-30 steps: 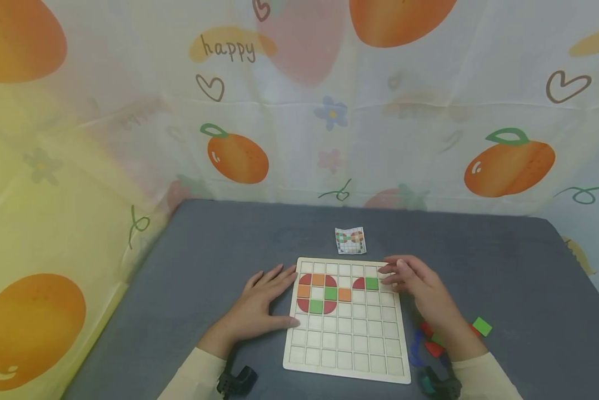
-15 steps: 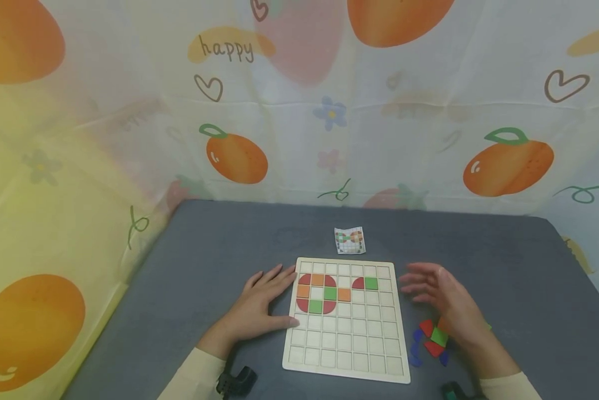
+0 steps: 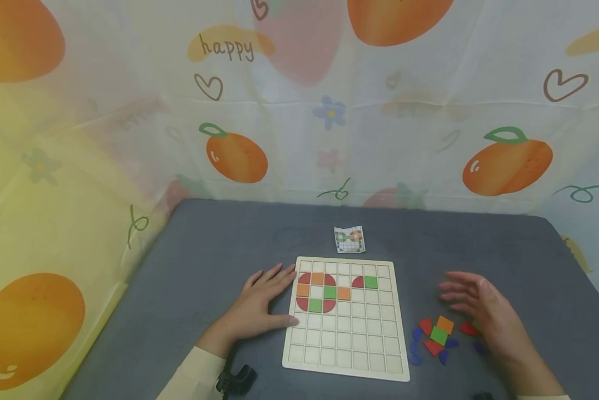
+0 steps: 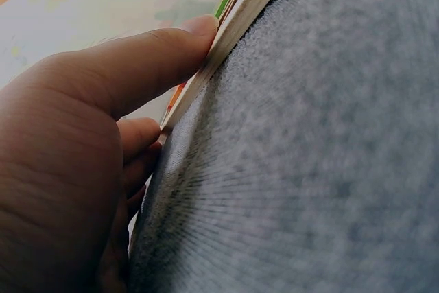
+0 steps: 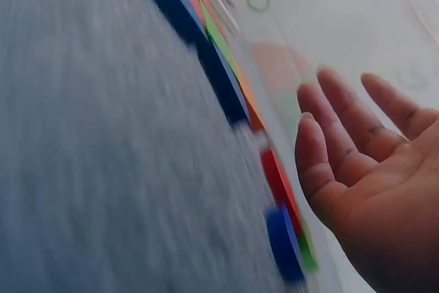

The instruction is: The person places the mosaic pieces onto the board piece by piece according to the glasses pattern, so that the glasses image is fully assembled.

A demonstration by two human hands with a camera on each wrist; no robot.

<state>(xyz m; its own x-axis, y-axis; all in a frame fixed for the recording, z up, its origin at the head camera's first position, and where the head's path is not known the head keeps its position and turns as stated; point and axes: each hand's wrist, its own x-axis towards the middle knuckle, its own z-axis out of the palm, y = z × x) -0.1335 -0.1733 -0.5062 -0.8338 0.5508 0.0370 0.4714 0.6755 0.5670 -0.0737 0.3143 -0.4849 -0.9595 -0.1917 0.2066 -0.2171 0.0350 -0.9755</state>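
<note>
A cream grid board (image 3: 350, 340) lies flat on the table, with red quarter-round, orange square and green square tiles set in its upper cells. My left hand (image 3: 259, 305) rests at the board's left edge with fingers spread; in the left wrist view its thumb (image 4: 158, 56) touches the rim. To the right of the board, my right hand (image 3: 489, 311) hovers with relaxed fingers and holds nothing. Beneath and beside it lie loose tiles: an orange square (image 3: 445, 324), a green square (image 3: 439, 336), red pieces (image 3: 434, 348) and several blue pieces (image 3: 415, 360). Part of this pile is hidden behind the right hand.
Beyond the board's far edge lies a small printed pattern card (image 3: 349, 239). The dark grey table (image 3: 229, 239) extends to both sides. A patterned curtain (image 3: 289, 139) hangs behind it.
My right hand has moved from the board's upper right edge rightward and toward me, over the loose tiles, uncovering more of them. The left hand has stayed at the board's left edge.
</note>
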